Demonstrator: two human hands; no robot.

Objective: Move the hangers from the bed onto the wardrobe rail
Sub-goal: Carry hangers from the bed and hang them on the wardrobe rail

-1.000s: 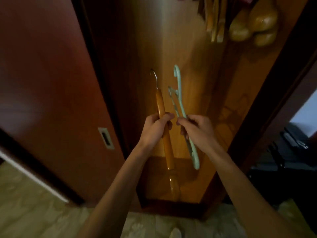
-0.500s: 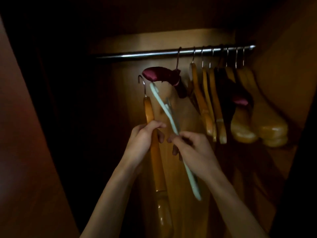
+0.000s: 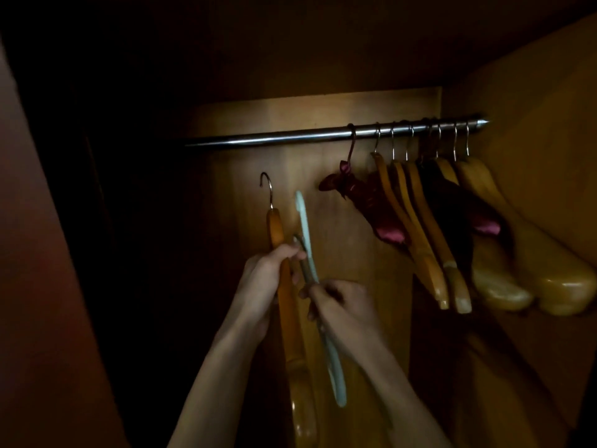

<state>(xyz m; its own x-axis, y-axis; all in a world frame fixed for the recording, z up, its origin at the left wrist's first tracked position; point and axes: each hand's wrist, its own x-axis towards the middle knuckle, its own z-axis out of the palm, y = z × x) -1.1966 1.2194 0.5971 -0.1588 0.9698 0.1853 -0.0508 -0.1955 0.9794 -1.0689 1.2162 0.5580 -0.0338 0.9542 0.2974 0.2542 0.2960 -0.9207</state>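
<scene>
Two hangers are held up inside a dim wooden wardrobe (image 3: 323, 195), below the metal rail (image 3: 290, 136) and not yet on it. The left hand (image 3: 261, 286) has its fingers curled around a wooden hanger (image 3: 286, 305) with a metal hook, seen edge-on and upright. Just beside it, toward 3 o'clock, the right hand (image 3: 342, 305) pinches a pale green plastic hanger (image 3: 305, 231), also upright; a darker strip alongside it cannot be made out.

On the rail, toward 2 o'clock from the hands, about eight hooks hang close together. One dark red padded hanger (image 3: 365, 202) hangs at their near end, well apart from the hands. Next come three slim wooden hangers (image 3: 420, 240), then another dark red padded one (image 3: 481, 226) among dark shapes, and two chunky wooden hangers (image 3: 549, 270) at the far end.

Compared with half a second ago, the green hanger has swung from a tilt to nearly upright, and both hands sit slightly lower beneath the rail.
</scene>
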